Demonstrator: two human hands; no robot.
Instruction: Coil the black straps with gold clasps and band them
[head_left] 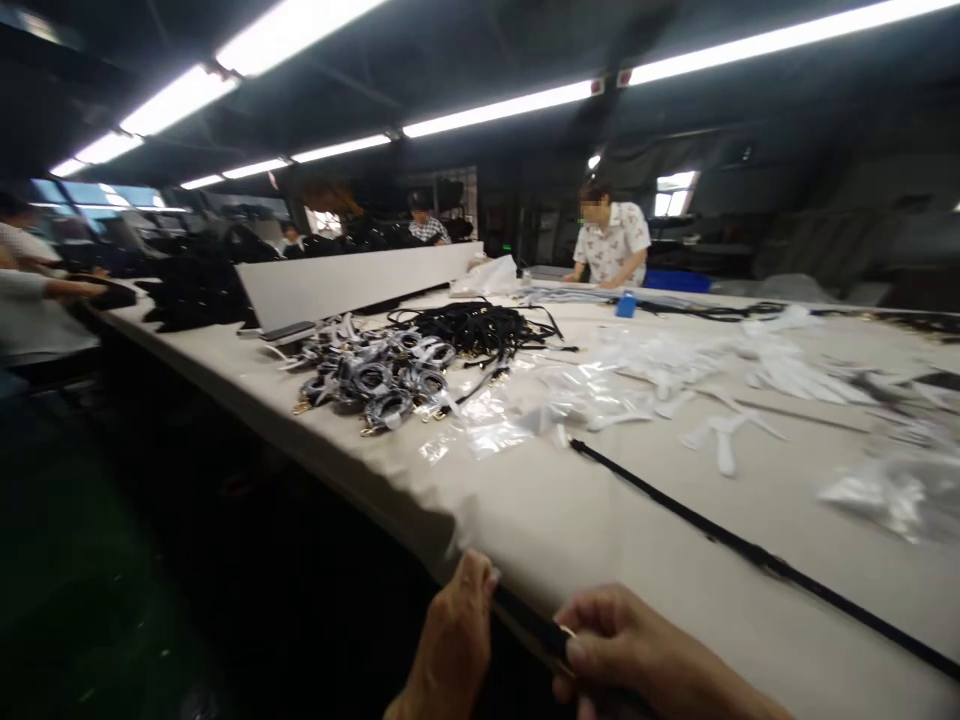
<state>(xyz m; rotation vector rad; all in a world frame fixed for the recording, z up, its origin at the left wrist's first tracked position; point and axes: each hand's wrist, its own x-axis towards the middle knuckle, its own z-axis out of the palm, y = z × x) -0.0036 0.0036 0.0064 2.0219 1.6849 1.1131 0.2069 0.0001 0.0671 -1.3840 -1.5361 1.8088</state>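
Note:
A black strap (531, 618) is stretched between my two hands at the near edge of the table. My left hand (456, 630) is closed around one end, its fingers pinched together. My right hand (626, 640) pinches the strap farther right, where a small bit of gold-coloured metal shows by the fingertips. Part of the strap below my right hand is hidden or blurred. Another long black strap (675, 508) lies across the table to the right, with a buckle-like piece along it.
Wrapped coiled straps (382, 375) are heaped on the table (517, 520), beside a pile of black straps (480, 328). Clear plastic bags (600, 390) and white strips (724, 440) lie beyond. A long white board (360, 280) stands behind. A co-worker (611, 245) leans over the far side.

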